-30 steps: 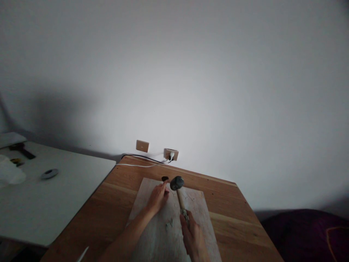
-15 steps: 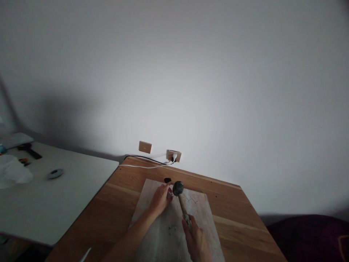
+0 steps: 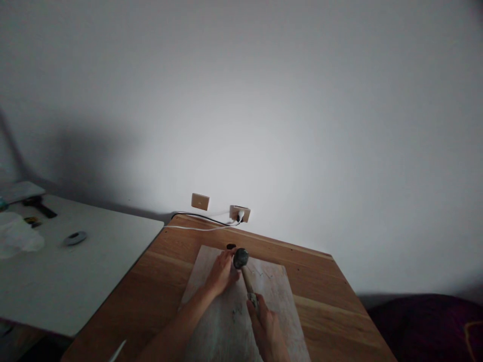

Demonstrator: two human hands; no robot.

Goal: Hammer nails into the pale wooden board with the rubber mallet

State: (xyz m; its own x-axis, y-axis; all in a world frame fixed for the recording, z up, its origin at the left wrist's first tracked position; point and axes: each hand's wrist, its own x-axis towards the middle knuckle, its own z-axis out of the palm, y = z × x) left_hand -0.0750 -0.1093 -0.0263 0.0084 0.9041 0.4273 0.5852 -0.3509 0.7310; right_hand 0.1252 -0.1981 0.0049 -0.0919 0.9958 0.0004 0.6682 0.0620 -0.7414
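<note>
My right hand (image 3: pixel 265 322) is wrapped round the handle of a mallet (image 3: pixel 240 258) with a dark, rounded head and a pale wooden shaft. The mallet head is right beside the fingertips of my left hand (image 3: pixel 222 271) and partly covers them. My left fingers are pinched together over the far part of a greyish wooden board (image 3: pixel 215 332); what they hold is hidden. Thin nail-like pieces (image 3: pixel 260 273) lie on the board to the right of the mallet. Some small dark bits (image 3: pixel 237 314) rest nearer the middle of the board.
Under the board is a brown wooden table (image 3: pixel 320 306) against a pale wall. Cables (image 3: pixel 204 229) run along its back edge to a wall socket (image 3: pixel 245 215). On the left, a white table (image 3: pixel 113 241) bears a roll of tape (image 3: pixel 75 238), a dark tool (image 3: pixel 41 206) and a plastic bag (image 3: pixel 18 239).
The mallet head has shifted a little left, closer over my left fingertips, and my right hand has followed it. My left hand stays nearly in place.
</note>
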